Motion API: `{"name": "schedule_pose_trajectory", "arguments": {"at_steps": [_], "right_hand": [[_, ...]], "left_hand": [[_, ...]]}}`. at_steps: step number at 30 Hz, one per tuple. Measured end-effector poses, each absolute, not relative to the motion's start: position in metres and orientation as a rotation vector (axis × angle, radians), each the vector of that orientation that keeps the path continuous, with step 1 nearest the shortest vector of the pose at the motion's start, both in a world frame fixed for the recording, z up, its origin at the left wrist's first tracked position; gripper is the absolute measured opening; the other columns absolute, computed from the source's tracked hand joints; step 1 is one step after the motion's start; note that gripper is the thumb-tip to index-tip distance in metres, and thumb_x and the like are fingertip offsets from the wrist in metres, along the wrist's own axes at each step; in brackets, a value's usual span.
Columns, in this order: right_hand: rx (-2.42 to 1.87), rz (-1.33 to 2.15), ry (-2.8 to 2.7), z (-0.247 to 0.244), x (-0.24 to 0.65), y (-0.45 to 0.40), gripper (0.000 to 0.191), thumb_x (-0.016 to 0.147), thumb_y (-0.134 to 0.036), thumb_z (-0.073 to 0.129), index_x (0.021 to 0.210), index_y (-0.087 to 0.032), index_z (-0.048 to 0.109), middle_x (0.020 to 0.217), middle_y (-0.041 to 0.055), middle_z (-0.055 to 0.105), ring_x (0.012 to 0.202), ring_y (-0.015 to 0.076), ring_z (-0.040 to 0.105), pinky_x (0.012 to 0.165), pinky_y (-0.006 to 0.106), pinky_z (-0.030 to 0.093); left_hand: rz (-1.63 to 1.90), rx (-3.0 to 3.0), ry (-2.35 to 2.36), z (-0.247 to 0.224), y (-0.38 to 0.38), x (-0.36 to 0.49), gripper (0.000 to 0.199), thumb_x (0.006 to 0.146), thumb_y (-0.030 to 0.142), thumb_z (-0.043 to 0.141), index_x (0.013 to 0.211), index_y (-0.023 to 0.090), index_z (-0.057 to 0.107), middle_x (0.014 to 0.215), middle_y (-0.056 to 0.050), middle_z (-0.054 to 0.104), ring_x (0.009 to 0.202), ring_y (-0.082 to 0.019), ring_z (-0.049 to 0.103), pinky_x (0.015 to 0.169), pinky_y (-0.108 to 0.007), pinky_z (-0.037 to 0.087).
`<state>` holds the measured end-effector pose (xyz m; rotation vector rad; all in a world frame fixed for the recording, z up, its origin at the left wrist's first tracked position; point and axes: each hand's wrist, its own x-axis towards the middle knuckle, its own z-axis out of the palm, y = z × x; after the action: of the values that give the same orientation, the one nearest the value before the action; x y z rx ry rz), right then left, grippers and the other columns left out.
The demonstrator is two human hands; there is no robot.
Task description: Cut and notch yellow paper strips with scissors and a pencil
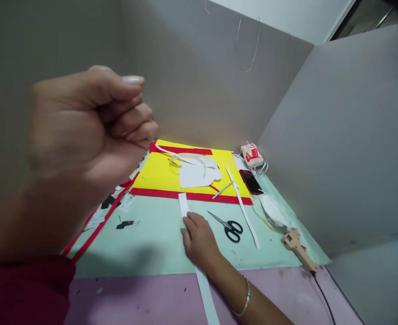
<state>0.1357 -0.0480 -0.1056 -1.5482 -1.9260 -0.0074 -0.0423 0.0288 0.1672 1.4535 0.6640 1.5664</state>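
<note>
My left hand point(93, 122) is raised close to the camera at the left, its fingers curled into a fist with the thumb against them. Nothing shows in it. Lower in the view, my right hand point(199, 237) rests on a long white paper strip point(207, 295), with the thumb and fingers on it and a bracelet at the wrist. The strip runs under the palm, from the red edge of a yellow sheet down past the table edge. Black-handled scissors point(228, 226) lie just right of this hand. Another narrow white strip point(243, 210) lies beyond them.
The yellow sheet point(154, 174) bears white paper pieces point(199, 174) and a thin patterned stick point(222, 190). At the right are a phone point(250, 182), a white mask point(273, 210), a tissue pack point(252, 155) and a corded glue gun point(299, 249). Red strips point(102, 223) and scraps point(124, 224) lie left.
</note>
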Motion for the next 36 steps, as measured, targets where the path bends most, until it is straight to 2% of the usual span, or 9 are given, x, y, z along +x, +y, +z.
{"name": "schedule_pose_trajectory", "arguments": {"at_steps": [2, 5, 7, 11, 19, 22, 24, 27, 36], "right_hand": [[-1.545, 0.004, -1.929, -0.106, 0.136, -0.048, 0.036, 0.088, -0.016, 0.054, 0.122, -0.014, 0.064, 0.124, 0.0154, 0.065, 0.117, 0.0285, 0.056, 0.100, 0.046, 0.048], [-1.544, 0.007, -1.930, -0.106, 0.136, -0.049, 0.035, 0.088, -0.015, 0.053, 0.121, -0.013, 0.064, 0.124, 0.0166, 0.064, 0.116, 0.0292, 0.057, 0.100, 0.047, 0.048], [-1.545, 0.001, -1.934, -0.107, 0.136, -0.049, 0.034, 0.088, -0.015, 0.053, 0.120, -0.012, 0.065, 0.123, 0.0170, 0.064, 0.116, 0.0294, 0.057, 0.099, 0.046, 0.048], [-1.546, -0.012, -1.946, -0.109, 0.136, -0.050, 0.034, 0.089, -0.015, 0.053, 0.121, -0.012, 0.064, 0.124, 0.0170, 0.064, 0.117, 0.0298, 0.056, 0.100, 0.047, 0.048], [-1.532, -0.020, -1.979, -0.114, 0.136, -0.050, 0.034, 0.090, -0.015, 0.051, 0.121, -0.009, 0.064, 0.124, 0.0189, 0.064, 0.115, 0.0315, 0.057, 0.097, 0.049, 0.050], [-1.523, -0.042, -1.979, -0.116, 0.137, -0.051, 0.034, 0.089, -0.015, 0.051, 0.120, -0.011, 0.064, 0.123, 0.0176, 0.064, 0.114, 0.0308, 0.059, 0.096, 0.048, 0.051], [-1.513, -0.061, -1.978, -0.118, 0.137, -0.050, 0.033, 0.089, -0.015, 0.051, 0.120, -0.013, 0.065, 0.122, 0.0172, 0.065, 0.113, 0.0307, 0.059, 0.095, 0.047, 0.052], [-1.499, -0.083, -1.976, -0.120, 0.137, -0.050, 0.033, 0.089, -0.015, 0.051, 0.119, -0.012, 0.065, 0.122, 0.0178, 0.065, 0.113, 0.0312, 0.060, 0.094, 0.048, 0.052], [-1.497, -0.108, -1.972, -0.123, 0.136, -0.050, 0.033, 0.089, -0.016, 0.050, 0.118, -0.013, 0.066, 0.122, 0.0174, 0.066, 0.113, 0.0313, 0.060, 0.094, 0.048, 0.053]], "left_hand": [[1.579, 1.315, 0.546, 0.177, 0.039, -0.035, 0.042, 0.081, 0.009, 0.051, 0.059, 0.019, 0.017, 0.064, 0.002, 0.010, 0.053, -0.009, 0.010, 0.051, -0.029, 0.014], [1.672, 1.124, 0.549, 0.183, 0.080, -0.030, 0.044, 0.062, 0.007, 0.058, 0.060, 0.020, 0.016, 0.062, 0.003, 0.007, 0.060, -0.014, 0.001, 0.051, -0.033, 0.008], [1.774, 1.073, 0.632, 0.178, 0.115, -0.029, 0.042, 0.058, 0.009, 0.057, 0.062, 0.019, 0.017, 0.061, 0.004, 0.010, 0.061, -0.014, 0.001, 0.052, -0.032, 0.006], [1.735, 1.136, 0.875, 0.140, 0.167, -0.025, 0.041, 0.066, 0.016, 0.058, 0.065, 0.020, 0.016, 0.058, 0.007, 0.017, 0.057, -0.011, 0.008, 0.051, -0.030, 0.007], [1.220, 1.600, 1.349, 0.020, 0.177, -0.022, 0.030, 0.076, 0.025, 0.057, 0.065, 0.023, 0.029, 0.055, 0.008, 0.030, 0.048, -0.009, 0.035, 0.050, -0.025, 0.026], [1.058, 1.870, 1.470, -0.010, 0.166, -0.034, 0.022, 0.072, 0.021, 0.061, 0.066, 0.021, 0.040, 0.063, 0.004, 0.046, 0.060, -0.014, 0.050, 0.058, -0.027, 0.036], [0.929, 2.058, 1.538, -0.025, 0.157, -0.043, 0.013, 0.070, 0.019, 0.063, 0.074, 0.020, 0.051, 0.080, -0.003, 0.059, 0.081, -0.021, 0.058, 0.071, -0.032, 0.042], [0.701, 2.266, 1.620, -0.043, 0.144, -0.053, 0.020, 0.072, 0.020, 0.064, 0.092, 0.016, 0.061, 0.107, -0.012, 0.063, 0.106, -0.029, 0.057, 0.091, -0.038, 0.041], [0.266, 2.490, 1.744, -0.060, 0.126, -0.052, 0.031, 0.088, 0.035, 0.053, 0.106, 0.013, 0.063, 0.115, -0.017, 0.062, 0.111, -0.031, 0.057, 0.092, -0.042, 0.043]]}}
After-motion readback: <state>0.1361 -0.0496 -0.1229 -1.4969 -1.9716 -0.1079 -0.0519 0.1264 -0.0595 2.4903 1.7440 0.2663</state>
